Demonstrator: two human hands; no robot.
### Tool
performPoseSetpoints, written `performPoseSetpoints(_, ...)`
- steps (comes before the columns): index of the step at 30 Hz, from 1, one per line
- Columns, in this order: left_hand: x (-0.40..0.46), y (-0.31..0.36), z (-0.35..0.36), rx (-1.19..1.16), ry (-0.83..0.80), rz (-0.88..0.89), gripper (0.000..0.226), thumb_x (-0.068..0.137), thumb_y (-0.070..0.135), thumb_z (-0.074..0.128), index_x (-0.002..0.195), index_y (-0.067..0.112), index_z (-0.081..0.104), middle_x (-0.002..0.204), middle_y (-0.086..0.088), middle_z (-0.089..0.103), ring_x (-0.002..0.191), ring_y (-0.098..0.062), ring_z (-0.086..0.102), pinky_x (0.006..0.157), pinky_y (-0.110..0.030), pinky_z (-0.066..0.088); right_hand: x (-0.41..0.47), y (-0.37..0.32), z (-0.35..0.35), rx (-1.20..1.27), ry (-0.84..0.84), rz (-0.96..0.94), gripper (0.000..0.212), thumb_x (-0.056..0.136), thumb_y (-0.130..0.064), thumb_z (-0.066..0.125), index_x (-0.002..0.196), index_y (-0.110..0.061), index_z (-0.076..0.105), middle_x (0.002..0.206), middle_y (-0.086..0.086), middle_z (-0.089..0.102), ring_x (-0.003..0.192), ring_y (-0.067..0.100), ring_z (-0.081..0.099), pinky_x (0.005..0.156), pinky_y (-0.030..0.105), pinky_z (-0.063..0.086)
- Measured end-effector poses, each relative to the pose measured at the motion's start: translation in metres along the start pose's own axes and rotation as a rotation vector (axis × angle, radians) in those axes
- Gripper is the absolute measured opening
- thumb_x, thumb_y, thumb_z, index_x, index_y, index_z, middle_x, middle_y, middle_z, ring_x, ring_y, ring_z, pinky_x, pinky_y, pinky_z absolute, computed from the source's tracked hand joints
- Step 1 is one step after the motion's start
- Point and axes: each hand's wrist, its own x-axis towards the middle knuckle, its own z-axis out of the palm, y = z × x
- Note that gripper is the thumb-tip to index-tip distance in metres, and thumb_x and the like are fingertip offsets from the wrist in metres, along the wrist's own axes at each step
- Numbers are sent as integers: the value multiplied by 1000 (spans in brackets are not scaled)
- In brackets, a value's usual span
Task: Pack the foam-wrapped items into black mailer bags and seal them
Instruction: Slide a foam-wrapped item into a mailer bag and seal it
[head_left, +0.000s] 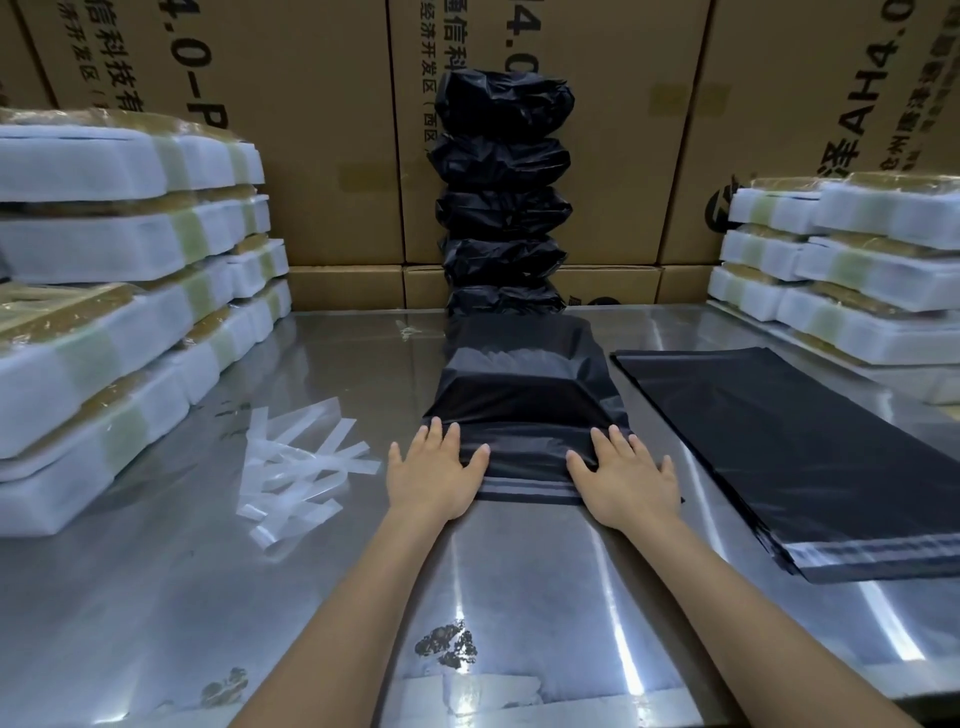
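Both hands, left and right, press flat-fingered on slippery filled black plastic mailer bag mid-worktop; film soft, likely light; hold its flap edge.

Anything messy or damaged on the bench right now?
Peeled liner strips lie in a loose, crisscrossed heap left of the left hand. Near the front edge, the steel table shows dark, patchy blotches. Stacks look tidy.

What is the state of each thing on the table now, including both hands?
Filled mailer bag: lying flat, flap folded over, pressed by both hands.
Left hand: open, flat on the bag's near edge.
Right hand: open, flat on the bag's near edge.
Empty mailer bags: stacked flat, unused.
Packed bags: piled upright against the boxes.
Peeled strips: loose heap.
Foam-wrapped items: stacked, unpacked.
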Motion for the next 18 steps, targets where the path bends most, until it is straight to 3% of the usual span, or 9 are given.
performPoseSetpoints(4, -7, -8, -6, -203, 99, -16, 66, 97, 54, 28, 150, 16, 20, 156, -4, 24, 144, -20, 21, 116, -45, 12, -5, 0, -3, 41, 57, -24, 65, 98, -56, 22, 153, -21, 18, 161, -1, 14, 148, 18, 5, 118, 47, 4)
performPoseSetpoints(7, -16, -21, -17, -464, 227, -65, 62, 96, 47, 40, 148, 15, 27, 146, -8, 42, 132, -27, 41, 106, -40, 33, -10, -1, -6, 96, 272, -101, 58, 99, -48, 33, 147, -16, 33, 153, 1, 34, 146, 20, 15, 117, 47, 10)
performPoseSetpoints(9, -23, -32, -24, -421, 315, -102, 59, 93, 47, 46, 143, 16, 35, 131, -6, 57, 121, -26, 51, 95, -38, 42, -16, -2, -6, 95, 441, -251, 44, 96, -37, 45, 134, -15, 51, 135, 1, 51, 136, 21, 34, 114, 44, 21)
performPoseSetpoints(11, -31, -39, -30, -336, 333, -124, 60, 90, 51, 46, 139, 17, 39, 102, -1, 67, 105, -25, 59, 89, -38, 45, -22, -6, -4, 93, 575, -405, 27, 91, -27, 57, 113, -15, 65, 111, 0, 60, 116, 22, 50, 98, 39, 39)
performPoseSetpoints(13, -37, -42, -32, -269, 286, -126, 63, 88, 56, 46, 138, 18, 36, 87, 3, 67, 99, -23, 60, 94, -39, 39, -28, -13, -4, 86, 660, -482, 17, 85, -22, 64, 99, -16, 69, 94, -1, 60, 97, 22, 53, 80, 36, 44)
performPoseSetpoints(16, -38, -41, -32, -272, 171, -113, 66, 84, 58, 51, 137, 22, 34, 79, 11, 63, 96, -17, 58, 96, -38, 30, -33, -27, -6, 92, 625, -556, 12, 85, -24, 64, 95, -20, 69, 80, -8, 54, 81, 14, 47, 66, 25, 39)
performPoseSetpoints(18, -34, -42, -34, -371, 83, -122, 66, 80, 56, 61, 133, 24, 38, 84, 12, 61, 98, -16, 57, 101, -38, 32, -34, -41, -5, 219, 471, -575, 12, 89, -28, 58, 98, -26, 66, 73, -17, 48, 77, 6, 45, 60, 18, 34)
